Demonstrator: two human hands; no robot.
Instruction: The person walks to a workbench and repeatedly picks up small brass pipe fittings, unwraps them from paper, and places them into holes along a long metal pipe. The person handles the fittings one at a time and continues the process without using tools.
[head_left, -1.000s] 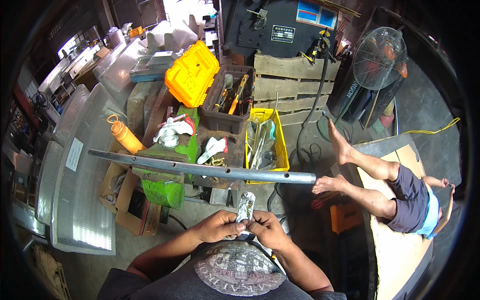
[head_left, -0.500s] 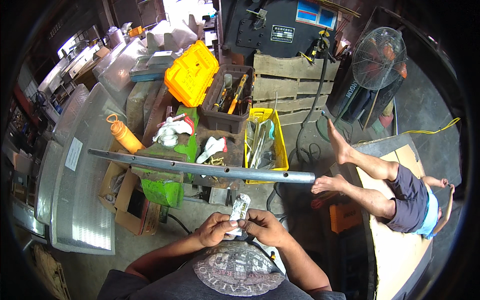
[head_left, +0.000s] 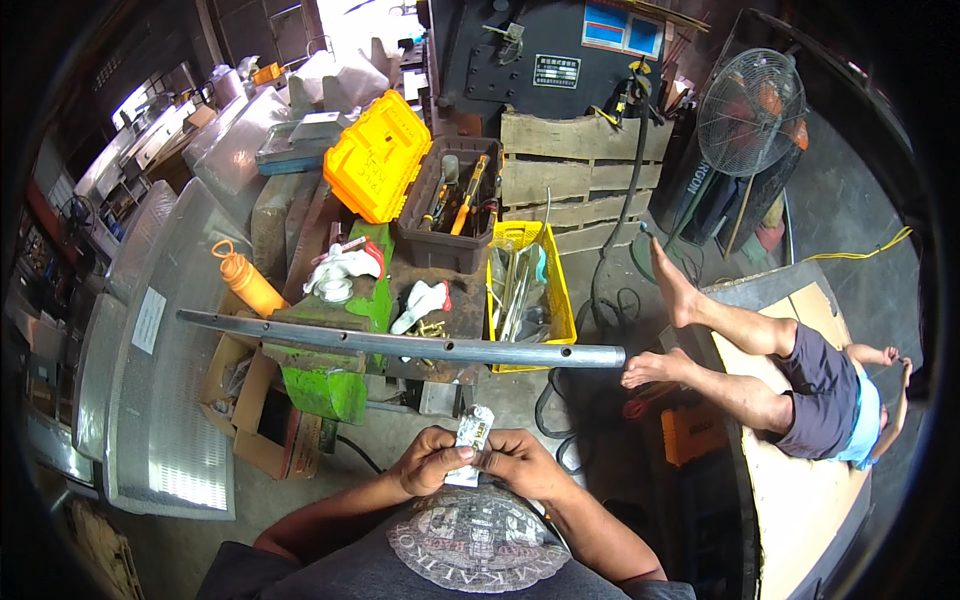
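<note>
The silvery packet [head_left: 473, 438] is up in the air just in front of the shirt [head_left: 478, 545], on the near side of the metal tube [head_left: 500, 351] and well apart from the counter [head_left: 468, 308]. Both hands grasp it: the left grip [head_left: 428, 463] pinches its left edge with the thumb laid over the face, and the right grip [head_left: 522, 466] pinches the opposite edge, the two thumbs close together. Its top end sticks up free, leaning a little to the right, and a short piece shows below the thumbs.

It looks very light and thin, probably soft enough to crease under the fingers, and its shiny skin may be somewhat slick. What is inside cannot be told, so a gentle squeeze seems wiser than a hard one. The side edges look the best place to take hold, one pinch on each, low enough that the top does not flop.

Compared with a second ago, the packet sits lower and further left in the view, and more of its lower part shows between the hands, which then closed around its bottom end. The tube and the white gloves [head_left: 345, 268] lie as they did; the whole view has shifted only slightly
</note>
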